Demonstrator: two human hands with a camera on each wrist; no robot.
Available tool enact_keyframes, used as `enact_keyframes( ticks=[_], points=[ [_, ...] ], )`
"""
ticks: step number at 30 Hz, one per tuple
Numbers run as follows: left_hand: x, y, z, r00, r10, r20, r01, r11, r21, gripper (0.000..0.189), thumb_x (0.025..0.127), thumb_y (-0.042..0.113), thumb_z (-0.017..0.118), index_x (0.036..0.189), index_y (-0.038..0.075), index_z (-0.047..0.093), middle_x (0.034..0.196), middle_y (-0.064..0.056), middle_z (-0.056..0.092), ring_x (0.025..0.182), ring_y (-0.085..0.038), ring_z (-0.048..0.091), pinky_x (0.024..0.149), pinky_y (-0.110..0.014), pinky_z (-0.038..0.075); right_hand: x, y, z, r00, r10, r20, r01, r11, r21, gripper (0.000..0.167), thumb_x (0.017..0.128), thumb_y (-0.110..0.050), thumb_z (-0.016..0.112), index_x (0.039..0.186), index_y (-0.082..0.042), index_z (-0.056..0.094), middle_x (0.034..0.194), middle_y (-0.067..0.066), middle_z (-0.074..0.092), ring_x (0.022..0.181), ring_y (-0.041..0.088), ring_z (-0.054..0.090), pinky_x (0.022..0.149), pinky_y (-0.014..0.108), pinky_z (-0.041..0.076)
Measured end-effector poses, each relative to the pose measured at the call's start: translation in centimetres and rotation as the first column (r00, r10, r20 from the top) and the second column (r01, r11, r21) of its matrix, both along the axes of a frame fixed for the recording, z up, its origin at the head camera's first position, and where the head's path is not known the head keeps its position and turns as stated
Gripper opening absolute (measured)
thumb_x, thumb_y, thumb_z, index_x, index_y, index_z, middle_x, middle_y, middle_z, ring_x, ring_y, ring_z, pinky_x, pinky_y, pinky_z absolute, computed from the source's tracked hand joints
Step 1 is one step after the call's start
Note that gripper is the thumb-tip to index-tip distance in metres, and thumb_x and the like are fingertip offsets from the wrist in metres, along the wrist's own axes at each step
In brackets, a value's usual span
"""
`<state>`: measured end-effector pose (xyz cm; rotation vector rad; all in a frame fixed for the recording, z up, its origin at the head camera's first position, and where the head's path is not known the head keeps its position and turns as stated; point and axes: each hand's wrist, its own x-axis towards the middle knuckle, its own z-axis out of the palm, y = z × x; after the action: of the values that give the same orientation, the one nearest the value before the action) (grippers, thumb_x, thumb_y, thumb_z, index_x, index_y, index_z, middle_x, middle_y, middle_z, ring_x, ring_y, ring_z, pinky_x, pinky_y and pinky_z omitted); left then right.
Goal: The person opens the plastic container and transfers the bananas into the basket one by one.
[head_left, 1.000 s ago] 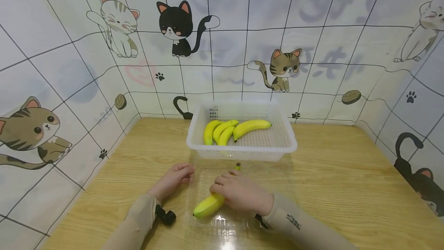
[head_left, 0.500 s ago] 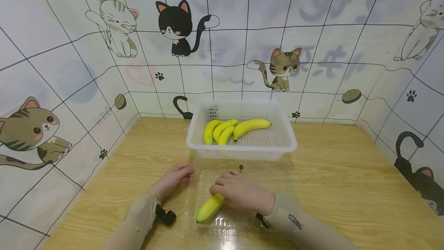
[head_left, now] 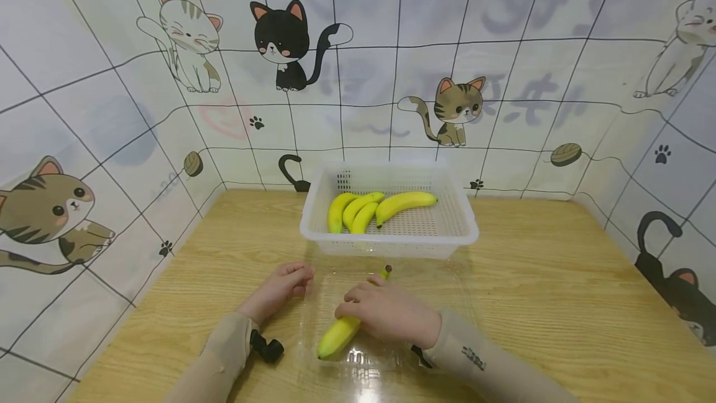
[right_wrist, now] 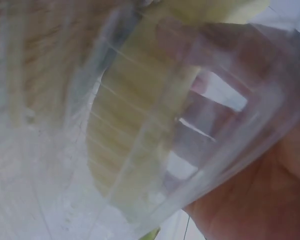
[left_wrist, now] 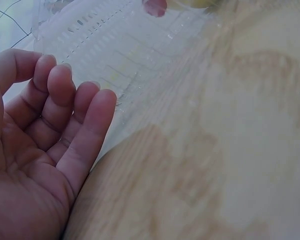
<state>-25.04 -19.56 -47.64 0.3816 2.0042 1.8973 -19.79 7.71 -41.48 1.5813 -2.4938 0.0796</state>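
A yellow banana (head_left: 339, 337) lies slanted within a clear plastic container (head_left: 442, 303) on the table. From above, my right hand (head_left: 388, 311) grips it around the middle, the stem showing past the fingertips. The right wrist view shows that banana (right_wrist: 132, 115) and the fingers through the blurred clear plastic wall. My left hand (head_left: 279, 290) rests at the container's left edge. Its fingers (left_wrist: 60, 95) are loosely bent in the left wrist view, and no object shows within them; whether they touch the plastic is hard to tell.
Behind the clear container stands a white perforated basket (head_left: 391, 239) with several bananas (head_left: 405, 204) inside. The wooden table (head_left: 548, 291) meets cat-patterned walls (head_left: 369, 67) at the back and sides. A black wrist camera (head_left: 267, 348) sits by the left sleeve.
The gripped banana has turned a little, its lower tip moving right and down and its stem right. My right hand stays on it. The left hand has not visibly moved.
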Motion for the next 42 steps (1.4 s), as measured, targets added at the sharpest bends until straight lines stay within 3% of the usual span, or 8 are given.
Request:
enact_keyframes(
  ticks=[11,18,26,42],
  points=[
    [0.1,-0.1,0.1,1.000,-0.001,-0.003,0.001,1.000,-0.018,0.024,0.100,0.022,0.051,0.084,0.006,0.057,0.082,-0.001,0.054,0.075,-0.011,0.053,0.072,-0.028,0.048,-0.1,-0.1,-0.1,1.000,-0.011,0.013,0.011,1.000,0.027,0.038,0.085,-0.011,0.070,0.118,-0.030,0.065,0.110,-0.011,0.066,0.106,0.011,0.059,0.100,0.049,0.040],
    [0.2,-0.1,0.3,1.000,0.006,-0.005,-0.006,1.000,-0.009,0.026,0.101,0.021,0.050,0.088,0.000,0.057,0.082,-0.001,0.055,0.076,-0.012,0.053,0.072,-0.028,0.048,-0.4,-0.1,-0.5,0.999,0.011,-0.054,-0.012,1.000,-0.023,0.039,0.082,-0.008,0.071,0.115,-0.030,0.066,0.106,-0.009,0.063,0.103,0.013,0.057,0.098,0.043,0.041],
    [0.2,0.0,0.3,1.000,-0.005,0.000,0.005,1.000,0.010,0.023,0.101,0.020,0.050,0.083,0.008,0.058,0.081,0.001,0.055,0.074,-0.010,0.053,0.071,-0.027,0.048,-0.6,0.0,-0.3,0.992,0.015,-0.125,-0.025,0.996,-0.080,0.043,0.079,-0.003,0.070,0.113,-0.028,0.063,0.107,-0.006,0.061,0.102,0.018,0.057,0.096,0.040,0.041],
    [0.1,0.2,0.3,1.000,-0.012,-0.005,0.012,1.000,0.015,0.027,0.102,0.020,0.049,0.085,-0.001,0.055,0.081,0.001,0.054,0.074,-0.009,0.054,0.070,-0.027,0.049,-0.7,0.1,0.5,0.991,0.013,-0.135,-0.025,0.995,-0.093,0.047,0.077,-0.003,0.072,0.115,-0.029,0.061,0.108,-0.009,0.062,0.104,0.012,0.057,0.094,0.038,0.038]
  ],
)
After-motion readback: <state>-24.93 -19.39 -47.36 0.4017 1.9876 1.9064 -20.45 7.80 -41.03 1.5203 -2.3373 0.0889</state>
